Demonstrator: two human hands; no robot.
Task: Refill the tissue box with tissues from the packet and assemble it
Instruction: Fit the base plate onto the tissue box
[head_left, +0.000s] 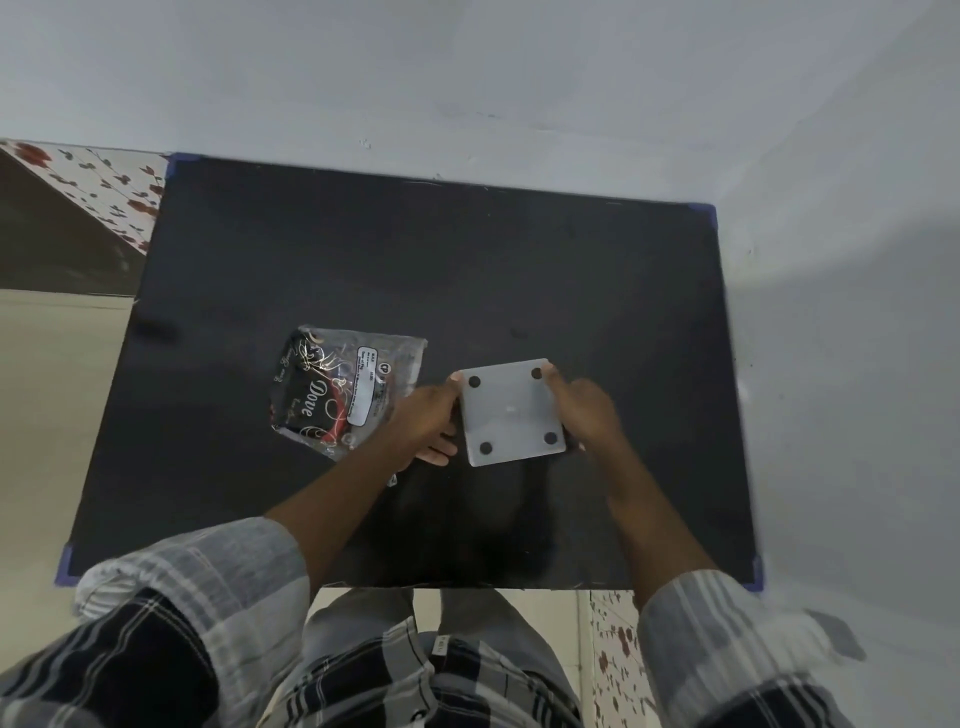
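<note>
The tissue box (511, 411) is turned bottom up: a pale grey square base with four dark round feet faces me. My left hand (428, 418) grips its left side and my right hand (584, 410) grips its right side. The box is at the middle of the black table (363, 249); whether it rests on the surface or is held above it, I cannot tell. The tissue packet (335, 387), a clear wrapper with black and red "Dove" print, lies flat just left of my left hand, partly under my wrist.
A pale wall runs along the table's far and right edges. Floral tiled floor (109, 182) shows past the left edge and near my feet. My checked shirt sleeves fill the bottom of the view.
</note>
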